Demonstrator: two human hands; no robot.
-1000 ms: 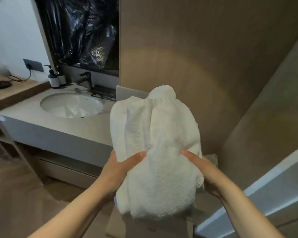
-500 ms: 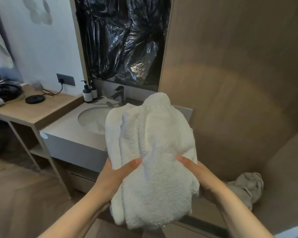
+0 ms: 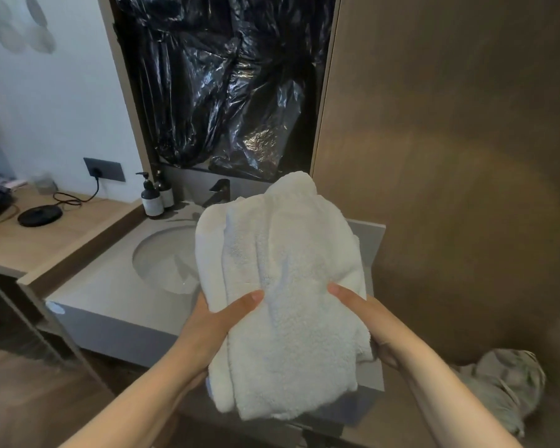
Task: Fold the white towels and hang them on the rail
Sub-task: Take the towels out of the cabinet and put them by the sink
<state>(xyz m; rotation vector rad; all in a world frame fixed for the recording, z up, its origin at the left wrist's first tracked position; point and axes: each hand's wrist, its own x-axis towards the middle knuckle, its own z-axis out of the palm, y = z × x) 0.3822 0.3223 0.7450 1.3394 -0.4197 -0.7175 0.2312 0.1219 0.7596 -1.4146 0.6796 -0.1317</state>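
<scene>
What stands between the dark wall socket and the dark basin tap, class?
Two dark pump bottles with pale labels stand there, side by side at the back corner of the grey basin counter, as the head view shows.

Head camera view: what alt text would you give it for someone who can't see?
The left hand and right hand hold up a folded white towel, thumbs pressed on its front, before a grey washbasin. Above the tap hangs black plastic sheeting, and a crumpled grey cloth lies at lower right.
</scene>
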